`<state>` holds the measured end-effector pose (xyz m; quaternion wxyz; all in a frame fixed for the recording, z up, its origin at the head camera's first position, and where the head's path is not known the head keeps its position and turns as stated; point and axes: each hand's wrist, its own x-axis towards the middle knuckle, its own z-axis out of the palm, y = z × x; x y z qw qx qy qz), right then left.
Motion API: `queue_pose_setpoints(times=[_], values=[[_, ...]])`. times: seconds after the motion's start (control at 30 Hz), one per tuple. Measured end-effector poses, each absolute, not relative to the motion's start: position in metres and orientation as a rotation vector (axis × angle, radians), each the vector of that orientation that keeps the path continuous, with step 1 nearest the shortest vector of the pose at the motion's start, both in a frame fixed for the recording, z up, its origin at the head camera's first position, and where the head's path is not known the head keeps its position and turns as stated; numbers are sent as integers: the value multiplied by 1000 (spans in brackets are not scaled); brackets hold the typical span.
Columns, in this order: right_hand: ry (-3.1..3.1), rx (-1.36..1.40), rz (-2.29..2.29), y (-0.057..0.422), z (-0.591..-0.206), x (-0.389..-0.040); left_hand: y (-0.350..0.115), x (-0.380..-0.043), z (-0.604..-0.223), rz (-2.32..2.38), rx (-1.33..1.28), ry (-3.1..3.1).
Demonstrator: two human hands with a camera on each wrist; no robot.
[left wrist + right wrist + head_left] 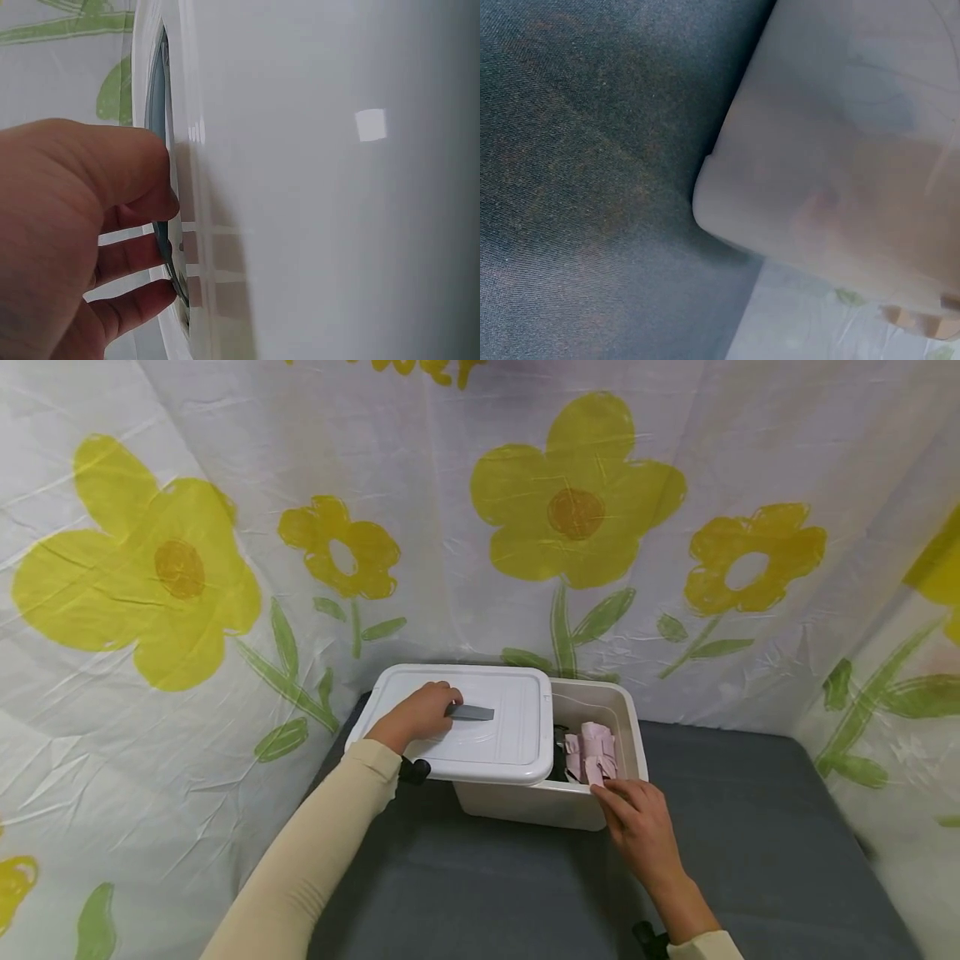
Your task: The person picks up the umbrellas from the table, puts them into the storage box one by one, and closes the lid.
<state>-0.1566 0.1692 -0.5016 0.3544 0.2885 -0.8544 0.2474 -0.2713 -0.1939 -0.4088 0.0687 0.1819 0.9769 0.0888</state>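
A white lid (510, 752) lies tilted across the left part of a cream plastic storage box (525, 806), leaving its right end uncovered. My left hand (427, 714) grips the lid's grey handle (474, 713); in the left wrist view, thumb and fingers curl round that handle (156, 105). At the box's front right corner, my right hand (639, 818) holds the rim between thumb and fingers. Inside the open end sits a bundled pink cloth-like item (597, 747) with loose strips, beside something black (559, 752) partly hidden by the lid. The right wrist view shows the box's side wall (817, 150).
The box stands on a dark grey padded surface (480, 893). Close behind it hangs a white sheet (442, 527) printed with yellow flowers, which also runs along the left and right sides.
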Motion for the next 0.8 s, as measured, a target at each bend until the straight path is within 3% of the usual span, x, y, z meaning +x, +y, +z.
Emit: queue_pose_setpoints(times=[0.8], values=[[-1999,715,690,171,-504,-158,-160,-273,-405,234,624,2899]])
